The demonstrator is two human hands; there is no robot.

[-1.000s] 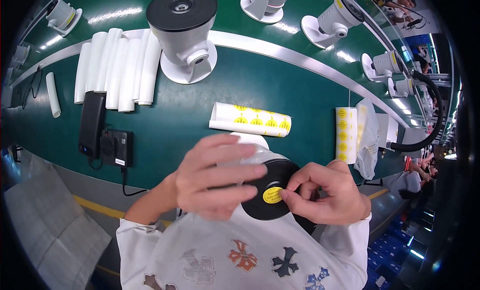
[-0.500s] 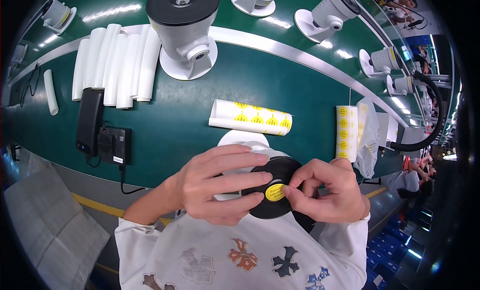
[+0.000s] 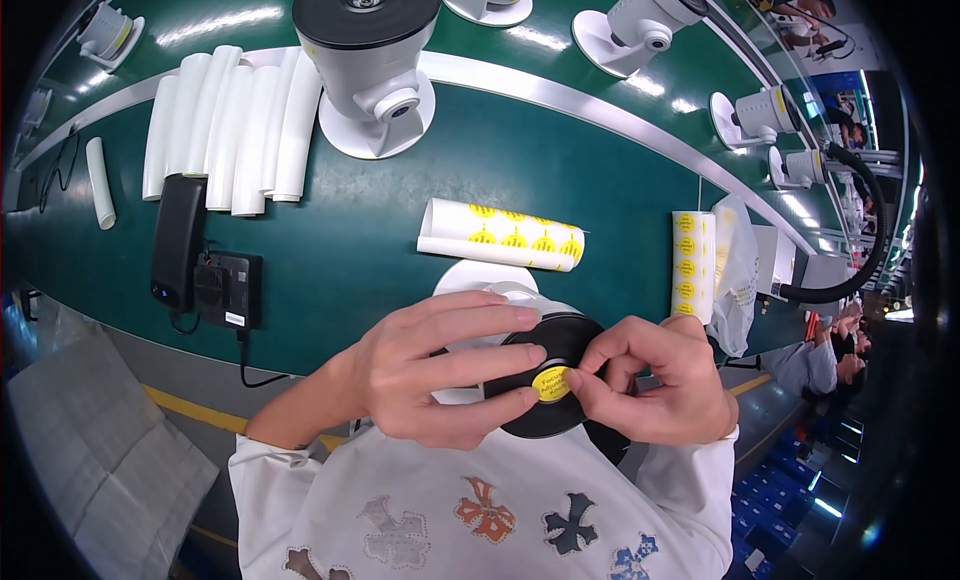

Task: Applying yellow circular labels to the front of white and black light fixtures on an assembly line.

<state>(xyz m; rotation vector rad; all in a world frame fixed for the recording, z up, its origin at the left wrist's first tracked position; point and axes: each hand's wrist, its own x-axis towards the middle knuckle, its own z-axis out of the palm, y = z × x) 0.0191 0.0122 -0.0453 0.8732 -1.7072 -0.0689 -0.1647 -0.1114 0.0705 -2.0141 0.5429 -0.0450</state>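
Observation:
A white device (image 3: pixel 552 306) with a round black top (image 3: pixel 545 420) stands at the near table edge, its top tilted toward me. At the middle of that black top is a round yellow sticker (image 3: pixel 551 384). My right hand (image 3: pixel 655 380) pinches the sticker's right edge between thumb and forefinger, the other fingers curled. From the left, my left hand (image 3: pixel 450 370) reaches over the device with its fingers stretched out and apart. Its fingertips rest on the black top, one beside the sticker. The left thumb is hidden.
A curled sheet of yellow stickers (image 3: pixel 500 235) lies just beyond the device; another sticker sheet (image 3: pixel 692 265) is at the right. A larger-looking white device (image 3: pixel 370 70), white rolls (image 3: pixel 235 130) and a black power adapter (image 3: pixel 230 290) stand farther left. Several similar devices sit behind the pale rail (image 3: pixel 560 105).
The devices beyond the rail have shifted slightly left. One left fingertip has slid a little toward the sticker. My right hand keeps its pinch almost unmoved.

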